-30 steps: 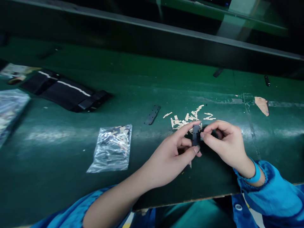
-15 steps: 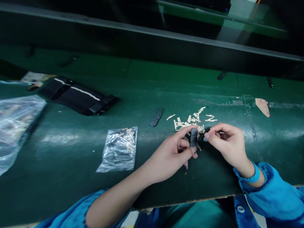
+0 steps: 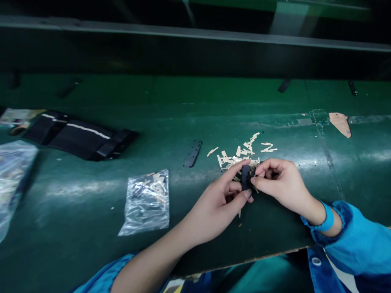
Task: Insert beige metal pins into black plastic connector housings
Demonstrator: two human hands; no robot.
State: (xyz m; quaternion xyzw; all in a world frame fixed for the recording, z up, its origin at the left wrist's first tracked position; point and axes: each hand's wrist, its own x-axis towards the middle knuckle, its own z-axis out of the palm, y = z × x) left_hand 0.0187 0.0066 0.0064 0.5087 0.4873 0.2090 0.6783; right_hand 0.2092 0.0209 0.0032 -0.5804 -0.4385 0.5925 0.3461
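Observation:
My left hand (image 3: 224, 199) is closed on a small black plate (image 3: 245, 177), gripped by its ends between thumb and fingers. Close against the plate's right side is my right hand (image 3: 276, 179), its thumb and forefinger pinched. A small dark piece seems to sit at those fingertips, too small and hidden to name. Just beyond the hands lies a loose pile of small cream-coloured flat strips (image 3: 241, 152). A second black plate with holes (image 3: 193, 154) rests on the green table to the left of the pile.
Left of my forearm lies a clear plastic bag of small parts (image 3: 146, 203). A black fabric pouch (image 3: 82, 136) and a larger plastic bag (image 3: 15, 179) are farther left. A tan scrap (image 3: 340, 124) lies at right, black pieces (image 3: 284, 85) near the back.
My right hand has moved left, bringing its pinched fingertips up to the black plate. My left hand keeps its hold. The whole view has shifted slightly.

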